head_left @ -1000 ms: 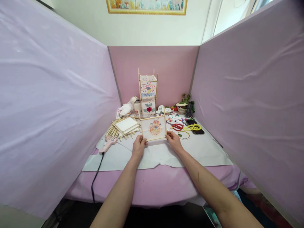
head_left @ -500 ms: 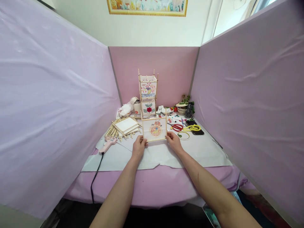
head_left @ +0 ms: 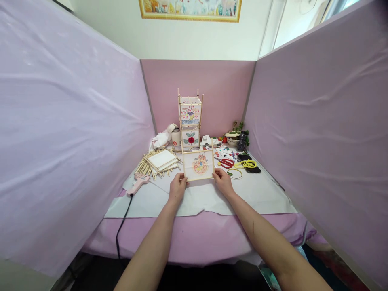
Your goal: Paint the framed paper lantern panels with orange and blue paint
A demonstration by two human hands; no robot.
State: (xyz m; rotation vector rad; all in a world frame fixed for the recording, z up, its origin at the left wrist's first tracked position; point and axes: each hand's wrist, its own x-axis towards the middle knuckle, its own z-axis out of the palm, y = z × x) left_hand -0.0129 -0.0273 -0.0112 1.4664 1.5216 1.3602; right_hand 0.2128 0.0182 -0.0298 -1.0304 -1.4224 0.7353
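In the head view, the left hand (head_left: 178, 188) pinches the lower left corner of a picture frame (head_left: 199, 165), fingers bent; the right hand (head_left: 223, 180) pinches its lower right corner likewise. The frame is held up between both hands. A glue gun (head_left: 138, 184) lies left of the left hand; scissors (head_left: 224, 163) lie beyond the right.

- Bare white sheet (head_left: 260, 196) gives room to the right of the right hand (head_left: 223, 182).
- Ahead, a painted panel (head_left: 199, 166) held upright, then a stick tower (head_left: 190, 115), block the way.
- Left: piled sticks (head_left: 142, 165), pink corded tool (head_left: 138, 185).
- Right, farther back: red scissors (head_left: 226, 163), yellow cord (head_left: 247, 163).
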